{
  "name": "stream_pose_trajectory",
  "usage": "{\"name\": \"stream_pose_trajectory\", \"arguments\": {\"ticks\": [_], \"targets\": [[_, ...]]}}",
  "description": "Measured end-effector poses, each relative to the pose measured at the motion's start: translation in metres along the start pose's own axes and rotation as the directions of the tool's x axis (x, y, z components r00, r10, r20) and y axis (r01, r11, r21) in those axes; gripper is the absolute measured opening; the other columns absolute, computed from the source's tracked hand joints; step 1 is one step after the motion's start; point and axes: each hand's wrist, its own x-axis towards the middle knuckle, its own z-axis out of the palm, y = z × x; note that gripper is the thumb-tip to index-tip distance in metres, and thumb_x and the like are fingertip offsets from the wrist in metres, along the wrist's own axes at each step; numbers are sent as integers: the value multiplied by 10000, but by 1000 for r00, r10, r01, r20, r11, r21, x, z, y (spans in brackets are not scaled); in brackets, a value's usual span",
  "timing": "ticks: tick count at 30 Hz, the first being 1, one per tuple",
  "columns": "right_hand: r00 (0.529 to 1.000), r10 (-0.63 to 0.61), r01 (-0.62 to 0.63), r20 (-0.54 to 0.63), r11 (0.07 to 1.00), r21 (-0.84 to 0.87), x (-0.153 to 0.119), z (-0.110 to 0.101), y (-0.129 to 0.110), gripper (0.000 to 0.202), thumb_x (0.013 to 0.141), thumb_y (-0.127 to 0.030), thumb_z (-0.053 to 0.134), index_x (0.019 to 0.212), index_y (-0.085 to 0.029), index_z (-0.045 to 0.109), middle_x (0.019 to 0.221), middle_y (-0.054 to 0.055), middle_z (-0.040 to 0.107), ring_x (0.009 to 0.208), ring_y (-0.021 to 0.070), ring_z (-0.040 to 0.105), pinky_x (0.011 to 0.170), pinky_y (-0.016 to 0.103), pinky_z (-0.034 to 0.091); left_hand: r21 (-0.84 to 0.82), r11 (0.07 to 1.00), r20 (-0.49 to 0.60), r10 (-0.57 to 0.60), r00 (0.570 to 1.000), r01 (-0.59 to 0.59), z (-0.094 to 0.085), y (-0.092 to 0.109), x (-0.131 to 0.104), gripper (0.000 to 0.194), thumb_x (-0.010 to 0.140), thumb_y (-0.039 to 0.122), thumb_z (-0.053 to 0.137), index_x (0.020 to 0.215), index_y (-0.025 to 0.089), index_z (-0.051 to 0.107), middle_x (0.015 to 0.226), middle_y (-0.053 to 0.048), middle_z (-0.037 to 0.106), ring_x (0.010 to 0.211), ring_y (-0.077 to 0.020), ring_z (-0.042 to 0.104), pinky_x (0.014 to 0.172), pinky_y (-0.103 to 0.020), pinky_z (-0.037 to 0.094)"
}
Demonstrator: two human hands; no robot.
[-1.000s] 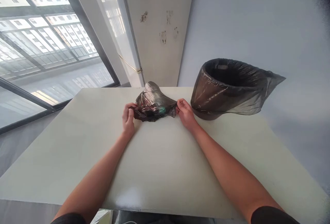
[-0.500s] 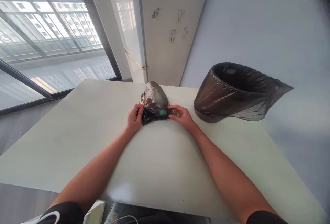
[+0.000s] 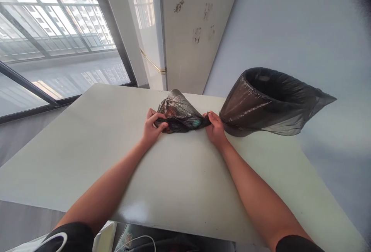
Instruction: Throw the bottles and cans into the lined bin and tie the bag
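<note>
A thin black plastic bag (image 3: 182,109) with things inside lies on the white table (image 3: 174,178). Reddish and green patches show through its film, but I cannot make out the contents. My left hand (image 3: 153,126) grips the bag's near left edge, thumb against fingers. On the other side my right hand (image 3: 215,127) pinches a gathered end of the plastic and holds it stretched out to the right. Close beyond that hand stands a dark bin (image 3: 239,101), lined with another black bag whose loose film hangs out to the right.
Behind the table rises a pale cabinet-like panel (image 3: 191,62) with worn marks. A glass window (image 3: 58,43) with railings is at the left, a bluish wall (image 3: 290,24) at the right. A white cable (image 3: 142,238) lies below the table's near edge.
My right hand has moved right and closed on the bag's end, pulling the plastic out sideways. My left hand still holds the left edge. The view has shifted slightly.
</note>
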Motion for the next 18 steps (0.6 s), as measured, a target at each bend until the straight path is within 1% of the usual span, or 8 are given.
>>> {"name": "stream_pose_trajectory", "arguments": {"ticks": [2, 5, 8, 10, 12, 14, 16, 18], "targets": [[1000, 12, -12, 24, 1000, -16, -2, 1, -5, 456, 934, -619, 666, 730, -238, 522, 806, 25, 452, 755, 200, 425, 737, 333, 441, 17, 999, 84, 35, 996, -36, 2, 1, -1, 442, 870, 666, 777, 884, 226, 742, 983, -78, 573, 954, -252, 561, 851, -401, 517], [998, -28, 29, 63, 1000, -12, -4, 0, -4, 441, 932, -661, 642, 803, -240, 618, 823, 28, 471, 766, 198, 439, 730, 331, 439, -72, 997, 108, 4, 994, 4, 1, 2, -3, 377, 977, 588, 679, 909, 217, 687, 1005, -82, 619, 952, -236, 591, 855, -384, 519], [992, -46, 53, 121, 997, -56, -3, -4, 5, 368, 883, -622, 755, 929, -260, 705, 748, -12, 425, 706, 173, 403, 675, 308, 382, -199, 976, 48, -79, 996, 87, -2, 0, -4, 354, 1080, 535, 513, 1011, 224, 667, 949, -58, 662, 882, -207, 604, 824, -355, 502], [974, 15, 24, 225, 985, -171, -2, -8, 11, 335, 817, -551, 854, 895, -249, 731, 671, -44, 338, 636, 147, 306, 622, 298, 294, -227, 966, -12, -131, 991, 125, -3, -3, -5, 371, 1084, 552, 501, 1005, 231, 669, 895, -41, 650, 829, -194, 585, 776, -338, 482], [949, 95, -11, 301, 963, -269, -1, -9, 14, 330, 791, -518, 885, 825, -228, 732, 626, -56, 313, 609, 135, 256, 607, 299, 235, -230, 961, -46, -171, 984, 156, -3, -5, -5, 403, 1062, 595, 528, 941, 233, 655, 816, -23, 601, 754, -183, 542, 704, -323, 451], [952, 109, -32, 287, 965, -260, 0, -8, 13, 338, 810, -517, 869, 805, -222, 704, 634, -46, 381, 621, 140, 302, 615, 302, 256, -236, 953, -50, -204, 978, 187, -2, -4, -5, 441, 1040, 633, 553, 873, 232, 626, 739, -5, 537, 678, -169, 484, 631, -312, 406], [977, 68, -35, 204, 986, -161, 0, -6, 9, 344, 841, -512, 842, 805, -228, 651, 696, -28, 439, 669, 154, 366, 655, 307, 329, -257, 943, -66, -236, 970, 212, -1, -3, -4, 470, 1026, 650, 574, 819, 229, 589, 692, 8, 480, 628, -154, 436, 583, -302, 363], [993, 23, -19, 114, 999, -40, 1, -3, 5, 352, 884, -510, 802, 803, -240, 591, 748, -20, 426, 704, 164, 383, 711, 313, 392, -301, 921, -99, -288, 952, 247, 0, -1, -2, 482, 1019, 660, 587, 802, 230, 553, 661, 23, 431, 585, -139, 399, 542, -290, 327]]}}
